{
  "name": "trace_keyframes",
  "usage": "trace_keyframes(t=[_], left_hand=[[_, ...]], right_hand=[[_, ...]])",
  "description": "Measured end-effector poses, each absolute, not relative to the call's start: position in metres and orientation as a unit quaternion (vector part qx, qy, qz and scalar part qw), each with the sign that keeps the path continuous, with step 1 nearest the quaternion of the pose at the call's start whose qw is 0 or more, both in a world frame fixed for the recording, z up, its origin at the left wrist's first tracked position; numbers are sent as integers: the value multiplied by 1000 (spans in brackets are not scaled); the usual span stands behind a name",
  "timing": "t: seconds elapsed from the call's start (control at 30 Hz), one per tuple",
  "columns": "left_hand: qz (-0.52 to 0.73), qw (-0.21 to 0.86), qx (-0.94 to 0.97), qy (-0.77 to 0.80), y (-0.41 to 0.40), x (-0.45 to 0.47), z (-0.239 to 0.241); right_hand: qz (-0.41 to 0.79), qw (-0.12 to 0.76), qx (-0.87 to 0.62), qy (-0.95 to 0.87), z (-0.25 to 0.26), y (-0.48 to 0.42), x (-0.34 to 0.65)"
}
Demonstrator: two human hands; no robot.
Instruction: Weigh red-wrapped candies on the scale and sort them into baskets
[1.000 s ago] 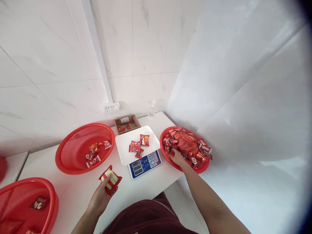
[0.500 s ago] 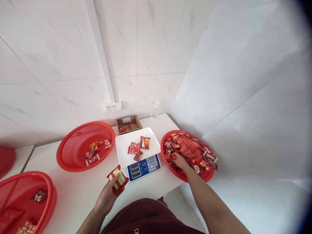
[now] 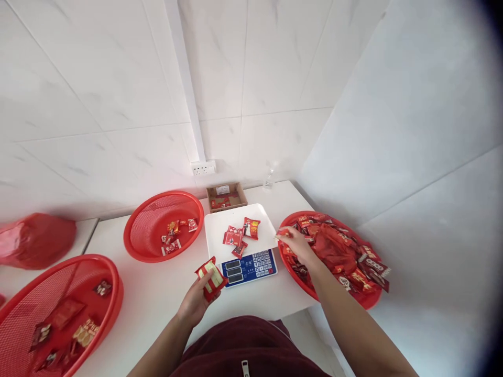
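My left hand (image 3: 195, 301) is closed on a red and gold packet (image 3: 211, 276), held just above the white table in front of the scale. My right hand (image 3: 295, 244) hovers over the left rim of the red basket (image 3: 369, 301) heaped with wrapped candies (image 3: 346, 259), its fingers pinched on a small red candy (image 3: 283, 233). The white-topped digital scale (image 3: 236, 220) with a blue keypad (image 3: 249, 264) stands between my hands. A few red candy packets (image 3: 240, 236) lie on its pan.
A red mesh basket (image 3: 138, 246) with a few candies stands left of the scale. A larger red basket (image 3: 106, 267) with packets is at the near left. A small cardboard box (image 3: 227, 196), a clear bottle (image 3: 269, 178) and a wall socket (image 3: 203, 167) are at the back. A red bag (image 3: 35, 240) lies far left.
My right hand has lifted out of the candy heap toward the scale with a small candy pinched in it. The left hand keeps its packet. The view has swung to the left.
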State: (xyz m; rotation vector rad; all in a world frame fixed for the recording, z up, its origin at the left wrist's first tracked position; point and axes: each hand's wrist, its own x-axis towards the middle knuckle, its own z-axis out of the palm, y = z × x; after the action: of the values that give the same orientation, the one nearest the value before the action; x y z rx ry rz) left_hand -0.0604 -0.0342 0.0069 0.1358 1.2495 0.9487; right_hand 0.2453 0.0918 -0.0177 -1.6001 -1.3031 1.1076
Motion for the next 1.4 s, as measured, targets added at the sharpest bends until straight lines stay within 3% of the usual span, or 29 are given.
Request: trace_keyframes(t=[0.13,0.3,0.6,0.73,0.9,1.2,1.4], left_hand=[[447,691,55,566,-38,-65,10],[465,674,29,573,-48,-74,8],[472,652,5,593,-62,-94,4],[451,634,15,628,-62,-100,3],[433,637,16,638,-57,-98,3],[420,654,27,629,-54,-95,2],[411,647,25,642,-59,-94,7]], right_hand=[[446,308,-588,-600,-12,114,178],[361,243,-614,-659,-6,134,143],[486,319,-644,-497,-4,87,188],[370,336,-710,-497,-10,60,230],[202,269,-795,-504,-25,45,279],[129,259,-802,-523,-38,40,306],[267,290,-745,-538,-31,43,261]])
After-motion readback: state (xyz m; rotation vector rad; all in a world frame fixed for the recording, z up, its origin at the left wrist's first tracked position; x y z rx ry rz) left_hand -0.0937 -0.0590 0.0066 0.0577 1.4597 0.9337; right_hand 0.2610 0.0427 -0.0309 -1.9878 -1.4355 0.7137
